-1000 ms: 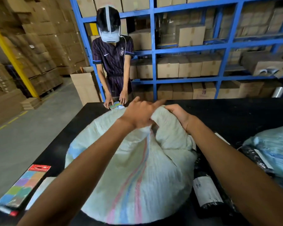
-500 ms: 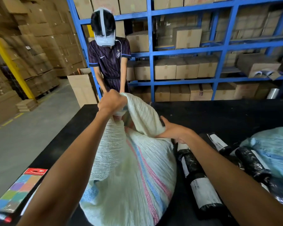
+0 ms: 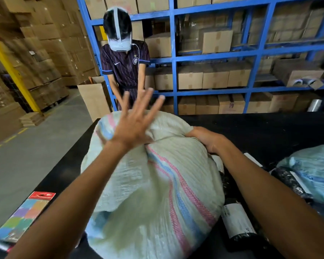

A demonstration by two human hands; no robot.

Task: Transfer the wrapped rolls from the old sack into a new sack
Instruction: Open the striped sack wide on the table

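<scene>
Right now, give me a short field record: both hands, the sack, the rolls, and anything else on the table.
left hand: open, fingers spread, above the striped sack
right hand: grips bunched fabric at the sack's top right
striped sack: white woven, pink and blue stripes, bulging, lying on the black table
wrapped rolls: black with white labels, on the table right of the sack
blue sack: far right, partly cut off
colour card: near left table edge

The scene is lit evenly and fairly brightly, with only soft shadows cast. Motion blur is seen on the left hand (image 3: 133,124) and the white sack (image 3: 157,193). Blue shelving (image 3: 213,58) is bowed by wide-angle distortion.
</scene>
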